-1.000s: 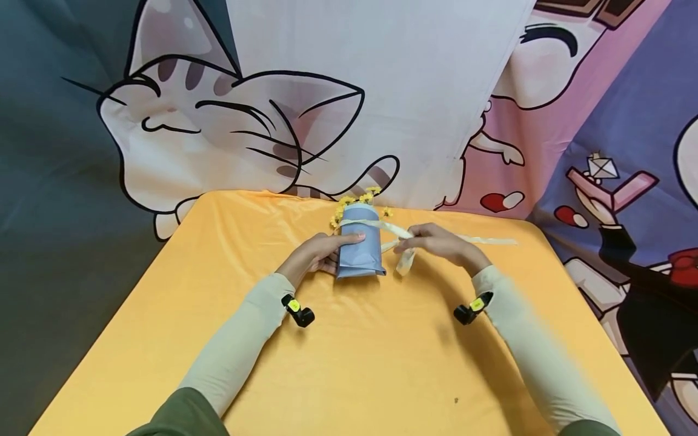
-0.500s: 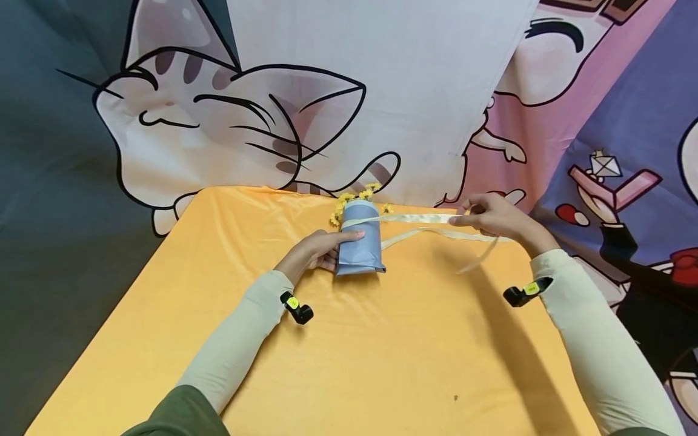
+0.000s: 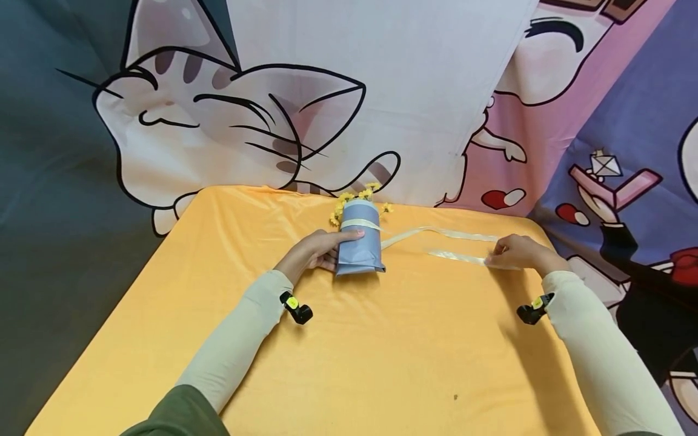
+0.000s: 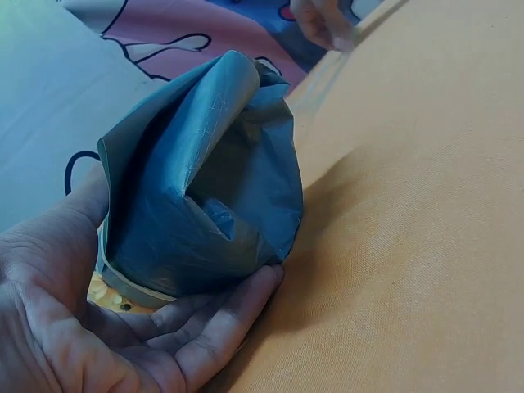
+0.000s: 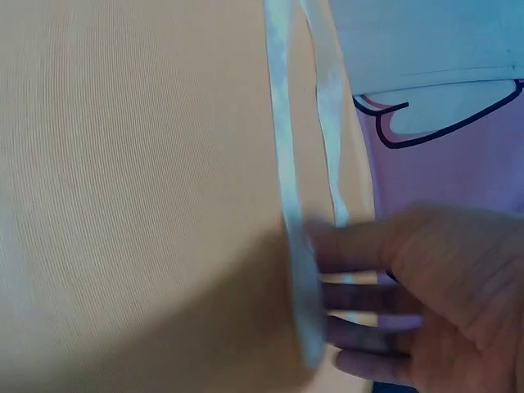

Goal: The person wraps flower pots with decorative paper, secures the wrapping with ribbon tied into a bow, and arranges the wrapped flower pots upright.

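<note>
My left hand [image 3: 313, 249] grips a small bouquet wrapped in blue paper [image 3: 360, 248], thumb across its front and fingers behind. Yellow flowers [image 3: 349, 198] show at its far end, and a pale yellow ribbon [image 3: 360, 224] crosses the wrapper. In the left wrist view, the folded lower end of the blue wrapper [image 4: 205, 180] faces the camera above the fingers. Over the right side of the table, my right hand [image 3: 515, 251] pinches a ribbon strand near its tail. That ribbon strand [image 5: 282, 147] runs slack past the blurred thumb in the right wrist view.
A second ribbon length [image 3: 420, 230] stretches right from the bouquet along the cloth. Yellow cloth [image 3: 349, 351] covers the table, with a small dark speck [image 3: 455, 397] near the front. Cartoon-printed curtains [image 3: 425, 91] hang behind and to the right.
My right hand has pulled the ribbon strand out to the right, then lowered it toward the cloth, where it hangs slack. My left hand keeps its grip on the bouquet.
</note>
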Available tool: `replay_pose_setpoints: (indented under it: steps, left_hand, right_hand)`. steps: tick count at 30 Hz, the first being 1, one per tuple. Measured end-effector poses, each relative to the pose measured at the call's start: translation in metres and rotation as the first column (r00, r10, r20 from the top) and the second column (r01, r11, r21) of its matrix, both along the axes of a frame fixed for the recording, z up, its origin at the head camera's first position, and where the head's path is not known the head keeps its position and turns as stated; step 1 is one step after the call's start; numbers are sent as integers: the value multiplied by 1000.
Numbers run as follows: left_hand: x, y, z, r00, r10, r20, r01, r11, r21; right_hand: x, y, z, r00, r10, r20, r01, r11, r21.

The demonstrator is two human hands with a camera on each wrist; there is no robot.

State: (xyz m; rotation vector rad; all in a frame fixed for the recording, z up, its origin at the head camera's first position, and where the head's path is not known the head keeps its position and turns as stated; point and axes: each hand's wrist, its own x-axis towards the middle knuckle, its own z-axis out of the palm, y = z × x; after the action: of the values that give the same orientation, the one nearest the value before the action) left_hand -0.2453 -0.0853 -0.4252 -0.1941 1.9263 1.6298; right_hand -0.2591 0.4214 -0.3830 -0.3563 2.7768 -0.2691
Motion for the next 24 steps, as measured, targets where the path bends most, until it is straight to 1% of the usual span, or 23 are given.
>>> replay_pose_setpoints:
  steps: [3, 6, 9, 12, 14, 17, 19, 21, 23, 24]
  left_hand:
    - [0, 0, 2, 1000, -1, -3, 1, 1000, -1]
    - [1, 1, 3, 1000, 6, -13, -6, 1000, 1]
    - [3, 2, 3, 1000, 13, -22, -13, 1000, 2]
    - [5, 4, 2, 1000, 12, -24, -12, 1000, 6]
    - [7, 5, 1, 1000, 8, -25, -8, 1000, 10]
    - [8, 6, 0, 1000, 9, -21, -8, 1000, 11]
    - [8, 6, 0, 1000, 7, -16, -7, 1000, 11]
    - [8, 6, 1, 1000, 7, -10, -7, 1000, 4]
    - [8, 6, 2, 1000, 8, -6, -8, 1000, -3]
    - [8, 5, 3, 1000, 9, -6, -9, 1000, -7]
  right_hand:
    - [-1, 1, -2, 996, -85, -19, 86, 996, 21]
    - [-6, -4, -5, 981, -189, -33, 189, 982, 2]
    - [-14, -11, -11, 972, -234, -14, 234, 972, -6]
    - [-20, -13, -21, 973, -230, -11, 230, 973, 0]
    - [-22, -13, -26, 975, -221, -24, 222, 975, 11]
    - [-22, -13, -28, 973, -226, -55, 227, 974, 20]
    - [-21, -18, -25, 964, -251, -93, 252, 968, -3]
    - [-20, -31, -17, 950, -272, -156, 267, 962, -48]
    - [-21, -53, -5, 933, -271, -239, 248, 961, -122]
    - [-21, -67, 2, 924, -261, -281, 222, 961, -163]
